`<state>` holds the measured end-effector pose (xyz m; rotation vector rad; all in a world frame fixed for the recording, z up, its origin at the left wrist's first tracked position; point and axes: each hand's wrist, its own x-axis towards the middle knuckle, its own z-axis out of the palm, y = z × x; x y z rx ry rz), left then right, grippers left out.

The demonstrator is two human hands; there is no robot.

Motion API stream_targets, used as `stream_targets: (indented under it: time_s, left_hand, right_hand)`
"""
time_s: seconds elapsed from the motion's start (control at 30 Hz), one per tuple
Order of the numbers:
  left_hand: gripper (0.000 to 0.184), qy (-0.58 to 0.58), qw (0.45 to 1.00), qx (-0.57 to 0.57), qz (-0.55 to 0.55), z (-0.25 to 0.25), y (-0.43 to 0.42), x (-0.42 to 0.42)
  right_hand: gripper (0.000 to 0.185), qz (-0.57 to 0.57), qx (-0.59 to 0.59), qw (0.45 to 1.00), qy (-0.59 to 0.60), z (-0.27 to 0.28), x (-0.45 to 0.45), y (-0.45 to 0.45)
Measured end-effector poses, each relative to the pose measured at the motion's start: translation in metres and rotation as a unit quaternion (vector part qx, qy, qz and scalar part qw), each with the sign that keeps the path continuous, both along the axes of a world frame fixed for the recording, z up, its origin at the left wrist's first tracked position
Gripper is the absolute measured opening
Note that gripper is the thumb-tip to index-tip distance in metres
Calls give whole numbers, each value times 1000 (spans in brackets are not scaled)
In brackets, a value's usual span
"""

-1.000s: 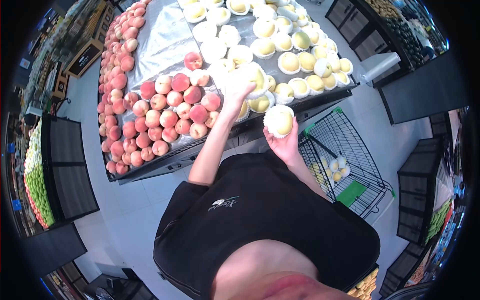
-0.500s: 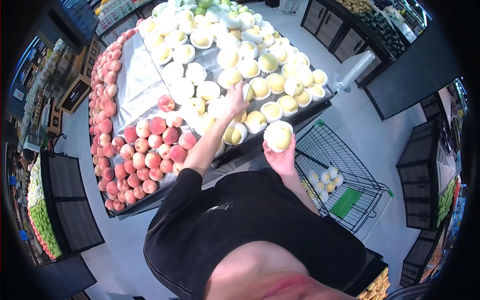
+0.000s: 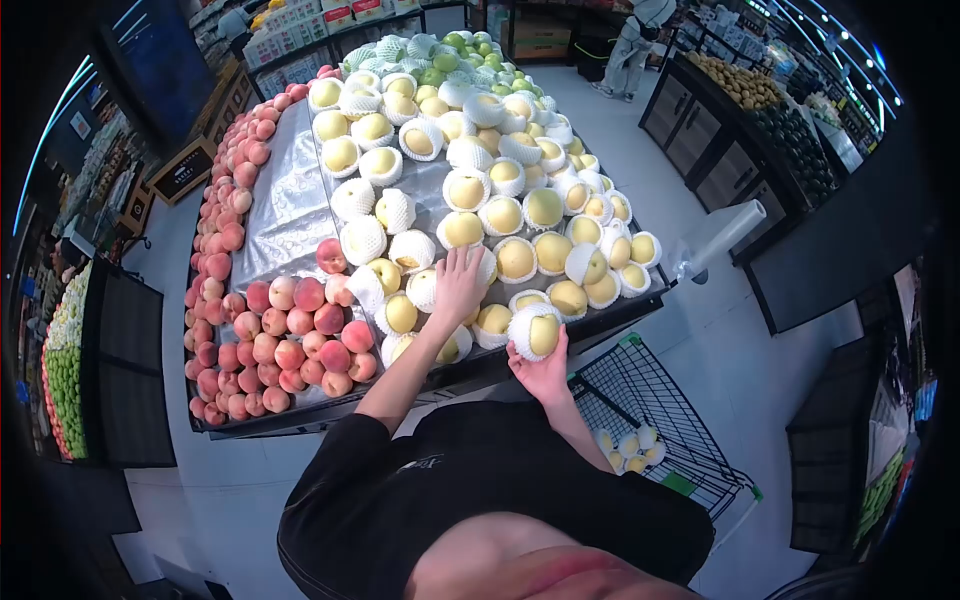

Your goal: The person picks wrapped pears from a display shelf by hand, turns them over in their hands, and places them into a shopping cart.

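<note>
My right hand [image 3: 543, 372] holds a yellow pear [image 3: 544, 335] in a white foam net, just off the near edge of the display. My left hand [image 3: 460, 288] reaches over the pile with its fingers curled round another netted pear [image 3: 487, 266], which is partly hidden behind them. Many more netted pears lie around it, such as one pear [image 3: 516, 260] just to the right. To the left of my arm is a heap of red and pink peaches [image 3: 290, 355].
A wire shopping cart [image 3: 690, 425] with several netted pears [image 3: 630, 452] stands at my right. A roll of plastic bags [image 3: 722, 240] is mounted at the display's right corner. Green fruit [image 3: 445, 62] lies at the back. A person [image 3: 632, 45] stands beyond the stand.
My view has tilted up, showing more of the back of the shop. The left hand stays at the same pear, its fingers now further over it. The right hand still holds its pear, nearer the display.
</note>
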<state>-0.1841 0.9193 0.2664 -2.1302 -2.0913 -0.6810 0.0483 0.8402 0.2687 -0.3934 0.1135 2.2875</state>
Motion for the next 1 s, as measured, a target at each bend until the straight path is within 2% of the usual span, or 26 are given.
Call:
stream_targets:
  time_s: [0.13,0.17,0.23,0.37,0.43,0.53,0.73,0.83,1.0]
  left_hand:
    - [67,-2,995,60,83,4,-17,-16]
    - [64,-17,993,47,104,5,-24,-20]
    - [63,-8,995,54,88,3,-40,-30]
    - [62,-56,991,65,99,7,-72,-26]
    - [62,-82,986,70,124,0,-80,-25]
    - [62,-126,980,76,131,-15,-82,-17]
    - [57,-172,971,89,137,-17,-84,-17]
    - [59,-184,968,98,136,-15,-83,-15]
    - [63,-186,968,109,130,-21,-81,-18]
  right_hand:
    - [73,51,35,998,31,-14,15,49]
    - [74,52,50,997,-5,-13,15,63]
    - [77,59,77,992,-76,-8,12,87]
    - [73,105,101,989,-23,-44,-4,142]
    - [72,100,118,986,-53,-41,-14,155]
    - [69,112,187,975,-47,-53,-26,157]
    - [66,113,183,971,-101,-76,-28,148]
    - [65,140,281,943,-114,-81,-30,151]
    - [68,123,288,942,-122,-80,-30,152]
